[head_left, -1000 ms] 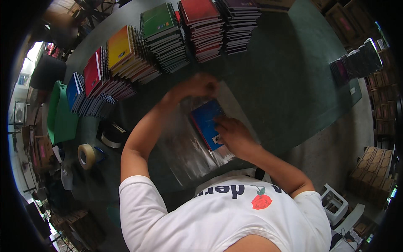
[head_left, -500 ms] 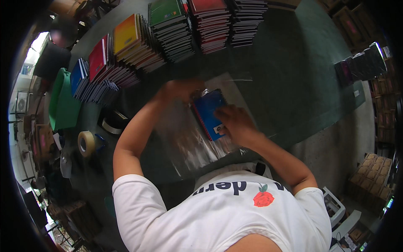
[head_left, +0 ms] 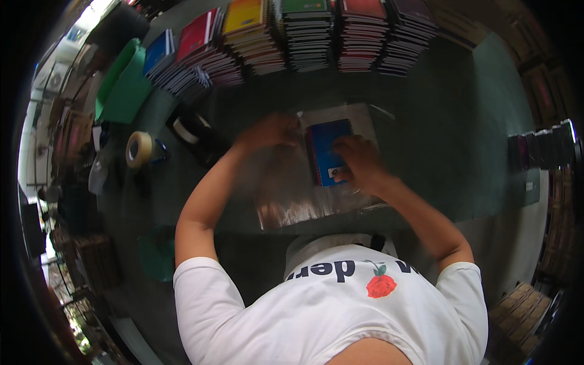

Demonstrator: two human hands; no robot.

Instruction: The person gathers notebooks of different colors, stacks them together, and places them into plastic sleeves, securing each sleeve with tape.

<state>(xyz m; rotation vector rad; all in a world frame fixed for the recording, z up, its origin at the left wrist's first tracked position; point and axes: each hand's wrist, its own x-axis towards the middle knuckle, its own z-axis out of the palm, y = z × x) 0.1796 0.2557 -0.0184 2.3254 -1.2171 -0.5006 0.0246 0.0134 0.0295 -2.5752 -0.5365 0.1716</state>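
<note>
I see via remote cam the R hand, fingers bent, touching the blue spiral notebook, which lies on or in clear plastic (can't tell which) on the tabletop, & the blurred L hand just left of the notebook, can't tell if either's gripping, w/ notebook stacks at back

Dim overall; table dark around both hands. Strong light far left of the grip, where an opening burns out to white. Glare: pale streaks on film, bodyward of the hands. Left hand blurred, finger outlines lost; right hand soft, fingers shaded. Stacks beyond the grip slightly smeared. Shirt, nearest the camera, bright and fairly crisp. Fisheye: rim black, table edge right of the grip bowed.
</note>
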